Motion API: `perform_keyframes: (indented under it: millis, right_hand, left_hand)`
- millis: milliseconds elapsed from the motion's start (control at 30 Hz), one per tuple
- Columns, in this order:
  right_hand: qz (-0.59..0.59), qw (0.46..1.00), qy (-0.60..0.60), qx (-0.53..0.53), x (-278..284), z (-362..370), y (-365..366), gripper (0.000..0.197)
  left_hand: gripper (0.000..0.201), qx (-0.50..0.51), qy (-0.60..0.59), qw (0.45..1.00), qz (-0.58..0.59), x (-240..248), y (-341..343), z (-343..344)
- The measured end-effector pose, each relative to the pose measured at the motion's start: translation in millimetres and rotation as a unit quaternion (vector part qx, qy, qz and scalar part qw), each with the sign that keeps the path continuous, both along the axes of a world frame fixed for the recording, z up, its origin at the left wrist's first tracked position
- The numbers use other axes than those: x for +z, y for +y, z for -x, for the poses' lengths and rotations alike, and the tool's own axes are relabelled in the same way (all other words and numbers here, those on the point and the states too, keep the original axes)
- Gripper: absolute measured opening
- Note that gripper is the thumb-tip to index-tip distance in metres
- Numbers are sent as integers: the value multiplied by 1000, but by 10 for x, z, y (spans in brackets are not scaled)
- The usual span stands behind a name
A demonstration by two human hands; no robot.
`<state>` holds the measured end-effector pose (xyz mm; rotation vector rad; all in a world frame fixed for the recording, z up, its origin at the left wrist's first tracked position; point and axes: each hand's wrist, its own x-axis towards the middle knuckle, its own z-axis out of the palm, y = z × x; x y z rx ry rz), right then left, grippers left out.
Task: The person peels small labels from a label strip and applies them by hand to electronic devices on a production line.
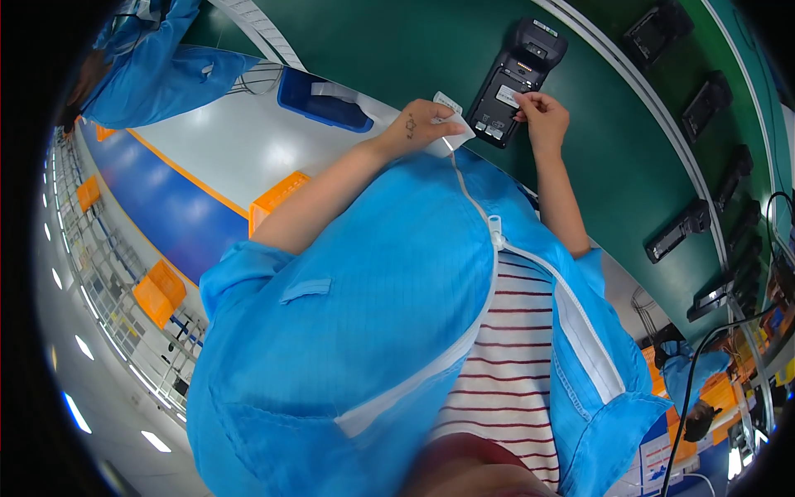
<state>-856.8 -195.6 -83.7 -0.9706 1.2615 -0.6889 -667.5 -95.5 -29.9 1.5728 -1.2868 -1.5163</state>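
A black handheld terminal [530, 62] lies on the green bench top with its back facing up. Small white stickers show near its lower end. My right hand [545, 123] is over its right side, thumb and forefinger pinched at the end of a white label [506, 96] that sits against the terminal's back. Just left of the terminal, my left hand [421, 127] grips a piece of white label sheet [460, 131] between thumb and fingers. Part of that sheet is hidden behind the left hand.
A blue tray [325, 103] stands left of my left hand, near an orange basket [277, 193]. More black terminals [679, 230] stand along the right, beside a metal rail [642, 79]. A co-worker's blue sleeve [161, 87] is at upper left. A white strip [261, 29] hangs over the bench.
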Motion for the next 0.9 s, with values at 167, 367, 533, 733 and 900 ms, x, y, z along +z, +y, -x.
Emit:
perform_keyframes:
  millis: [167, 367, 533, 733, 900]
  right_hand:
    - [46, 994, 92, 25, 33, -25, 72, 15]
    - [54, 992, 115, 18, 69, -45, 93, 15]
    - [53, 991, 117, 24, 50, -41, 80, 15]
    - [57, 990, 125, 27, 58, -51, 75, 15]
    - [56, 990, 123, 30, 80, -76, 69, 16]
  left_hand:
    - [28, 38, 12, 999, -30, -48, 21, -26]
    - [32, 40, 12, 998, -43, -35, -17, -15]
    - [32, 45, 22, 997, -52, -40, -14, -9]
    - [23, 50, 35, 997, -49, 23, -19, -5]
    - [20, 48, 59, 993, -89, 37, -11, -7]
